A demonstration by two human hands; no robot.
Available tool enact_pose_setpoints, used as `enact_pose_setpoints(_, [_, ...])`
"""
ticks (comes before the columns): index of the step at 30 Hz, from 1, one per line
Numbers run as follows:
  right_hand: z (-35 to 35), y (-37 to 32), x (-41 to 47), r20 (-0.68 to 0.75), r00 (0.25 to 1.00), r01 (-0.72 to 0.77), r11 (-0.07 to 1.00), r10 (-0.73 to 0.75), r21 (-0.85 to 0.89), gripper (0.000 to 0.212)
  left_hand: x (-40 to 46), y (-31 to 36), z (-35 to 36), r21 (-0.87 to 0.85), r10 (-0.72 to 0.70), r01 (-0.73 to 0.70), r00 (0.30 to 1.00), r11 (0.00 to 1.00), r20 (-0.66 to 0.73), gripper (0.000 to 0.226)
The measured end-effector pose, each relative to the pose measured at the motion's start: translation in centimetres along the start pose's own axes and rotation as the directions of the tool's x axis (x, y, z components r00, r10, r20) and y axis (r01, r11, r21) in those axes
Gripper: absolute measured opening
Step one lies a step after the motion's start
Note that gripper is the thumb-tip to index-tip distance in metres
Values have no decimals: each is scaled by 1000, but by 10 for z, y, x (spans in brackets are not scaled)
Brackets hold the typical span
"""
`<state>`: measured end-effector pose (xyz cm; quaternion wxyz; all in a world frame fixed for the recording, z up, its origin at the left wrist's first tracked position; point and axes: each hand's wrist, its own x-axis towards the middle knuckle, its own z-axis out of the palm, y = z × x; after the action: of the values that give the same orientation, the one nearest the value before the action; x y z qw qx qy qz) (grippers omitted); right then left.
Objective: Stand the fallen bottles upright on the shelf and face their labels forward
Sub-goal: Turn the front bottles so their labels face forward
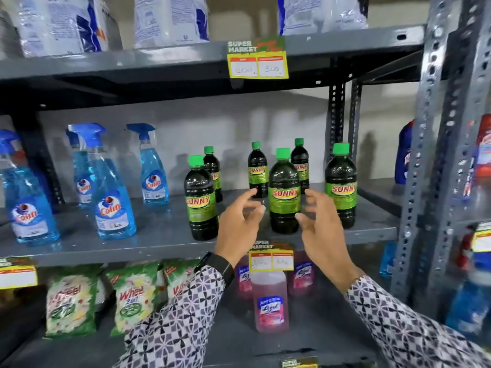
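Bottle [284,192] stands upright mid-shelf [159,235], label forward, between the left hand [239,224] and right hand [318,227], both spread and empty; likely heavy with liquid, smooth plastic, best gripped round the labelled body

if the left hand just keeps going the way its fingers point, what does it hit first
Probably the rear Sunny bottle: the left hand points up and back, its fingertips already near that bottle's base. Depth is unclear, so it might pass just left of it.

Six upright bottles [284,191] on middle shelf [159,235], right of spray bottles [111,187].
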<state>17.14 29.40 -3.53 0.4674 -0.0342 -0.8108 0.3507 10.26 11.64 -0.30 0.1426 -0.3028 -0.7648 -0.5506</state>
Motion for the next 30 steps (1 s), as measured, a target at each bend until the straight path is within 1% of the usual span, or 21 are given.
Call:
enact_pose_setpoints(2, [-5, 7, 6, 75, 996, -44, 999, 41, 32, 60, 6, -3, 9, -28, -23, 25, 998, 999, 57, 53])
enact_pose_setpoints(5, [-9, 6, 18, 222, 968, -148, 979, 114, 141, 63, 12, -2, 17, -63, -82, 93, 983, 994, 166, 62])
enact_pose_setpoints(7, [-8, 4, 23, 280, 954, -153, 975, 103, 163, 62, 15, 0, 21, -93, -75, 96, 975, 991, 207, 59])
enact_pose_setpoints(11, [-1, 8, 30, 300, 948, -160, 974, 106, 159, 60, 18, -1, 19, -103, -87, 102, 986, 989, 140, 47])
enact_pose_setpoints(14, [7, 5, 33, 328, 940, -157, 973, 96, 167, 61, 15, -2, 11, -141, -89, 105, 989, 984, 118, 42])
enact_pose_setpoints(16, [11, 3, 33, 343, 936, -148, 975, 83, 168, 61, 13, -2, 5, -153, -106, 122, 988, 981, 110, 45])
enact_pose_setpoints(21, [16, 3, 33, 338, 939, -130, 977, 66, 171, 62, 12, -10, 4, -182, -119, 136, 988, 974, 99, 61])
enact_pose_setpoints(26, [11, 4, 31, 326, 944, -116, 977, 53, 178, 62, 13, -11, 8, -164, -93, 104, 993, 981, 75, 61])
enact_pose_setpoints(30, [7, 3, 31, 337, 940, -121, 976, 54, 181, 63, 13, -13, 10, -157, -105, 116, 991, 981, 78, 62])
